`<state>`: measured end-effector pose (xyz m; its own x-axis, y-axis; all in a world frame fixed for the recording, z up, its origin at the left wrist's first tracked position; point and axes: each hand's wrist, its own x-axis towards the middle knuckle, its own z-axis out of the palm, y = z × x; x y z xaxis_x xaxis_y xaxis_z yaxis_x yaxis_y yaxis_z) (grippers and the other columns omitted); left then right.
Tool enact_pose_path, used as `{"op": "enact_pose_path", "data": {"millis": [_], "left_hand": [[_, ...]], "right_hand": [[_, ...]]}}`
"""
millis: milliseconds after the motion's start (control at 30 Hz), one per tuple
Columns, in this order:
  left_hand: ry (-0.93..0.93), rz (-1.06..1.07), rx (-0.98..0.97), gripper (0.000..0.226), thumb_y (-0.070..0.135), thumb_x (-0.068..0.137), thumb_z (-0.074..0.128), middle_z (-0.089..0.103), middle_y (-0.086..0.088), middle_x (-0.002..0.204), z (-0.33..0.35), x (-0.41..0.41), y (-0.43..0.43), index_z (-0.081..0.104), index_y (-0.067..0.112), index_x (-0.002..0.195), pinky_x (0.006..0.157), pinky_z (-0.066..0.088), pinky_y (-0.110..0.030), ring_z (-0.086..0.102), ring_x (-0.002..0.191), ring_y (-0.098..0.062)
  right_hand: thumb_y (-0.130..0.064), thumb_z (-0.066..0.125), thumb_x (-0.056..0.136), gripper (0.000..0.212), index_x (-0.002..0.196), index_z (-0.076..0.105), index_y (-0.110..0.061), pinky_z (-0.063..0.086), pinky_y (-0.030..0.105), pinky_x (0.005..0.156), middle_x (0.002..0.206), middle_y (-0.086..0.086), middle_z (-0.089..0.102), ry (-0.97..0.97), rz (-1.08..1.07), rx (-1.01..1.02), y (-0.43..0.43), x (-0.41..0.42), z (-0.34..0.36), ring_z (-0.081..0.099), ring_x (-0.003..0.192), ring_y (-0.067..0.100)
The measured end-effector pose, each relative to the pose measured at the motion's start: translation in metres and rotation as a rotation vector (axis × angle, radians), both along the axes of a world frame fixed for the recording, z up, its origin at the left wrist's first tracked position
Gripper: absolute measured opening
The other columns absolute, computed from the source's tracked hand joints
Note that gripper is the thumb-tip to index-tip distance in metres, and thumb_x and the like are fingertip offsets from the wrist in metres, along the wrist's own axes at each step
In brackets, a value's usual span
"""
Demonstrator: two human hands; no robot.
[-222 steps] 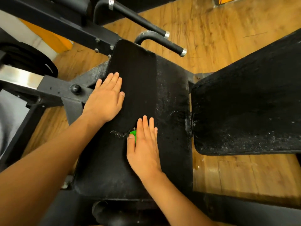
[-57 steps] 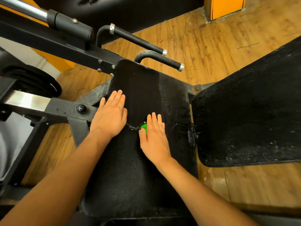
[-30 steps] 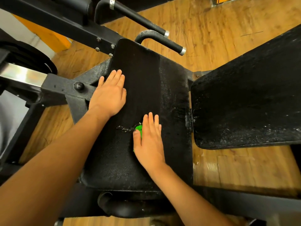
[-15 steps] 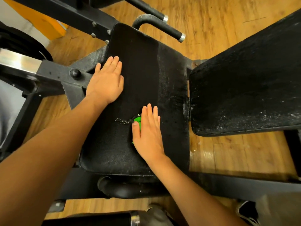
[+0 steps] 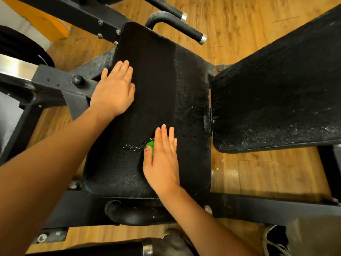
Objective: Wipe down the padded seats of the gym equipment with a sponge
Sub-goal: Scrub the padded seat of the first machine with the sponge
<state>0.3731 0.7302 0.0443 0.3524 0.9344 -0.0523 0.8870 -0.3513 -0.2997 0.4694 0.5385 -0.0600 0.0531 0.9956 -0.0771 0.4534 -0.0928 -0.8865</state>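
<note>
A black padded seat (image 5: 153, 74) fills the middle of the head view. Its right strip is speckled with white foam; the left part looks dark and clean. My right hand (image 5: 162, 161) lies flat with straight fingers on a green sponge (image 5: 150, 144), pressing it onto the near half of the seat. Only a small green corner of the sponge shows by my thumb. A thin line of suds (image 5: 132, 146) runs left from the sponge. My left hand (image 5: 115, 89) rests flat on the seat's left edge, fingers straight, holding nothing.
A second black pad (image 5: 276, 93), speckled with foam, stands to the right. Black steel frame bars (image 5: 55, 80) run at the left, and two handle bars (image 5: 177, 24) stick out beyond the seat. Wooden floor (image 5: 258, 174) lies around; a shoe (image 5: 273, 241) shows at bottom right.
Over the last second my right hand and the sponge have stayed at about the same spot on the seat. My left hand has kept its place. The camera has shifted slightly.
</note>
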Motion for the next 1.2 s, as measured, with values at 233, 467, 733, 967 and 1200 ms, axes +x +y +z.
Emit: {"op": "enact_pose_path", "data": {"millis": [233,467,733,967,1200], "left_hand": [[-0.020,0.000,-0.015,0.057,0.027,0.107,0.036,0.016,-0.011,0.168,0.000,-0.002,0.003,0.026,0.005,0.158,0.123,0.013,-0.055,0.010,0.155,-0.026],[-0.059,0.019,-0.030,0.058,0.027,0.106,0.039,0.012,-0.006,0.169,0.000,-0.002,0.003,0.024,0.009,0.159,0.124,0.011,-0.050,0.006,0.156,-0.022],[-0.075,0.014,-0.033,0.059,0.032,0.106,0.032,0.006,-0.001,0.169,-0.003,-0.005,0.003,0.020,0.013,0.161,0.126,0.007,-0.048,-0.001,0.155,-0.015],[-0.059,-0.016,-0.012,0.068,0.043,0.099,0.019,0.009,0.000,0.168,-0.005,-0.008,0.004,0.024,0.014,0.160,0.124,0.007,-0.045,0.000,0.155,-0.014],[-0.053,-0.018,-0.005,0.069,0.044,0.098,0.018,0.011,0.002,0.167,-0.006,-0.008,0.005,0.027,0.014,0.159,0.123,0.007,-0.044,0.002,0.155,-0.014]], "right_hand": [[-0.031,0.028,0.106,0.062,0.162,0.014,-0.008,-0.008,0.036,0.127,0.171,0.006,0.003,0.015,-0.038,0.031,0.074,0.018,-0.006,-0.013,0.156,0.018],[-0.028,0.031,0.108,0.060,0.162,0.015,-0.006,-0.006,0.039,0.125,0.171,0.009,0.005,0.004,-0.135,0.030,0.197,0.039,-0.002,-0.009,0.157,0.023],[-0.027,0.031,0.108,0.058,0.160,0.020,-0.003,-0.001,0.043,0.127,0.170,0.013,0.010,-0.022,-0.145,0.032,0.299,0.067,-0.004,-0.004,0.157,0.028],[-0.027,0.030,0.108,0.055,0.156,0.028,0.000,0.005,0.046,0.127,0.166,0.015,0.022,-0.062,-0.121,0.043,0.350,0.089,-0.008,0.002,0.157,0.032],[-0.029,0.032,0.107,0.054,0.152,0.035,0.001,0.010,0.045,0.127,0.162,0.015,0.030,-0.084,-0.115,0.060,0.385,0.100,-0.013,0.011,0.155,0.030]]}}
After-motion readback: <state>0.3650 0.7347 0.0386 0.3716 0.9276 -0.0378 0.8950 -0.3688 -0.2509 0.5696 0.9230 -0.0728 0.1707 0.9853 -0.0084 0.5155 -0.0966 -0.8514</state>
